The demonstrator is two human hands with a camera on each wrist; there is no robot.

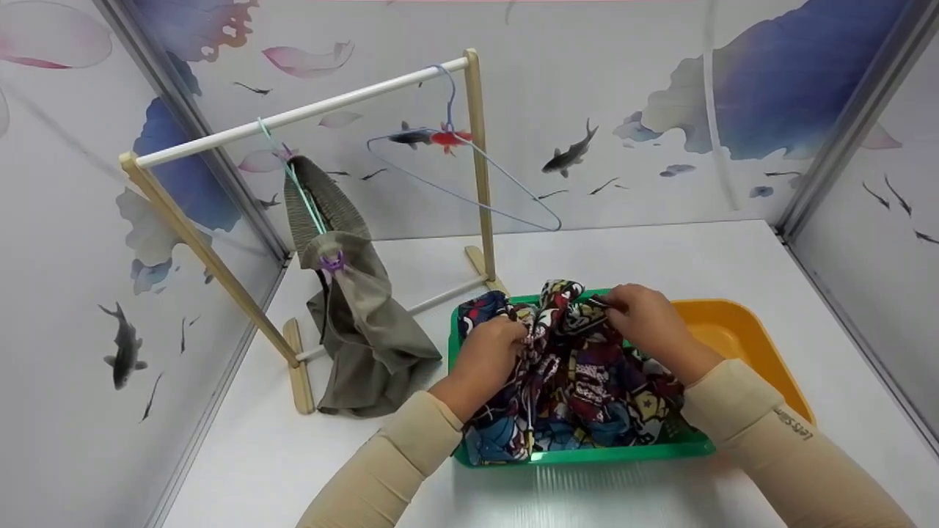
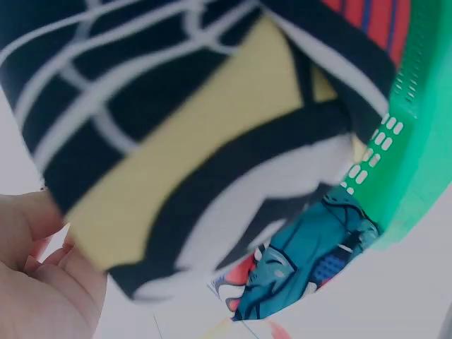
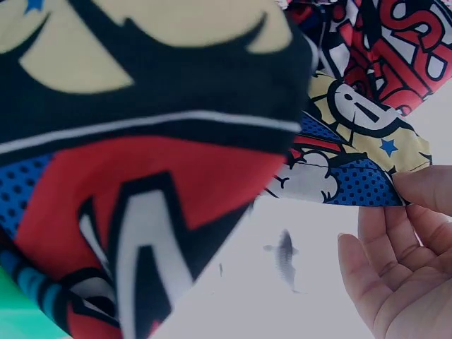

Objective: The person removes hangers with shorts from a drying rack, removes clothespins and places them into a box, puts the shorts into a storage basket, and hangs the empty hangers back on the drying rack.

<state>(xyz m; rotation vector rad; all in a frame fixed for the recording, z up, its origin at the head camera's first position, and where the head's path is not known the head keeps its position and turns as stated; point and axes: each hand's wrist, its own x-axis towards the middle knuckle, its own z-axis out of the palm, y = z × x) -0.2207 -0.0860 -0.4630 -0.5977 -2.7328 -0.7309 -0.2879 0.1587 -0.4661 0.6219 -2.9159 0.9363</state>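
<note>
Comic-print garment point(image 1: 587, 378) is bunched in the green basket point(image 1: 623, 456), right between the hands — left hand point(image 1: 486, 358) pinching one side, right hand point(image 1: 653, 317) pinching an edge. Orange tray point(image 1: 726, 326) beside it, clothes rack point(image 1: 330, 103) off left — olive garment point(image 1: 381, 308) hanging there.

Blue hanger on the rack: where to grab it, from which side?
Grip the blue hanger at its neck, just under the hook, probably coming from the front. It hangs bare, hook over the white rail close to the wooden post; both thin shoulders meet at the neck. The left hand and right hand both hold the printed garment, so free one first.
</note>
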